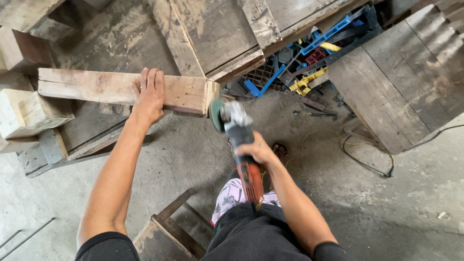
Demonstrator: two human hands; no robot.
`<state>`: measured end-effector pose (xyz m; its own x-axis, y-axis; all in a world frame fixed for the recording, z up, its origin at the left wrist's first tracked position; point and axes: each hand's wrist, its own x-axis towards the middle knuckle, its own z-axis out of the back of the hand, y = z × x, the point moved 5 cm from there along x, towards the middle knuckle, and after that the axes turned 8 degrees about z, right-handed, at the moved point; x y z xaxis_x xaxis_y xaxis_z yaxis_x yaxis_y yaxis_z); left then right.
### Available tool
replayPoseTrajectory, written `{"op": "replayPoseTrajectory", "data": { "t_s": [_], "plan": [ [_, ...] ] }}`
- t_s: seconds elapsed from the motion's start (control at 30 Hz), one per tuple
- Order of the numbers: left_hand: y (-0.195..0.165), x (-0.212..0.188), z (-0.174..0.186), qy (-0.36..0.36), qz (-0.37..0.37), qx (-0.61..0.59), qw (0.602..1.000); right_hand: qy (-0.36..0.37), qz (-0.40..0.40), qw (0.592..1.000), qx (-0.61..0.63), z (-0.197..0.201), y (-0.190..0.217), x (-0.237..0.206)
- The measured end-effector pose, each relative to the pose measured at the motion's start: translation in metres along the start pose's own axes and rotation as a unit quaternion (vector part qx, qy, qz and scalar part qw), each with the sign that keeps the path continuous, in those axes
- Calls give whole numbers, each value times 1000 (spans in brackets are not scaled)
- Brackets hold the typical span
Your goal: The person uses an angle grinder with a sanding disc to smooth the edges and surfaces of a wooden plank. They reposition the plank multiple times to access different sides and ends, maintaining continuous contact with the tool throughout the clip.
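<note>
At the far left, pale wooden blocks point(26, 112) sit stacked on a low pallet-like frame point(72, 140), and a darker block point(19, 48) lies above them. Across this stack rests a long wooden beam point(111, 88), lying roughly level, its cut end point(211, 94) facing right and jutting past the support beneath it.

The left hand point(150, 96) lies flat on top of the beam, fingers spread only a little and pointing away from the person, palm pressing down on the wood near its right half. It grips nothing; it bears on the beam from above.

Just right of the beam's cut end is the green disc point(216, 115) of an angle grinder point(239, 145), standing edge-on and very near the end grain; whether it touches the wood cannot be told. The grinder has a grey metal head and an orange-red body running back toward the person. The right hand point(258, 151) is wrapped closed around the body of the tool, behind the head.

Below, near the person's dark shorts, stands a small wooden stool frame point(169, 232) on the concrete floor point(386, 208). Above the grinder lean large weathered boards point(212, 29). Further right lies a heap of blue and yellow metal clamps and parts point(314, 53), then a broad slanted panel of dark planks point(401, 82). A black cable point(367, 164) curls over the floor beneath that panel.
</note>
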<state>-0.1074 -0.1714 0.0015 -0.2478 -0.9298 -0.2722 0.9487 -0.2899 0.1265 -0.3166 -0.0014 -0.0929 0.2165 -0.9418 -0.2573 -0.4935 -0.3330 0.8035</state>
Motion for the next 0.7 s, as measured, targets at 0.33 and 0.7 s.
{"op": "replayPoseTrajectory", "data": {
  "t_s": [0.33, 0.7],
  "plan": [
    [-2, -1, 2, 27, 16, -17, 999, -86, -86, 993, 5, 13, -2, 16],
    [-1, -2, 1, 26, 17, -15, 999, -51, -53, 996, 58, 0, -23, -3]
  ]
}}
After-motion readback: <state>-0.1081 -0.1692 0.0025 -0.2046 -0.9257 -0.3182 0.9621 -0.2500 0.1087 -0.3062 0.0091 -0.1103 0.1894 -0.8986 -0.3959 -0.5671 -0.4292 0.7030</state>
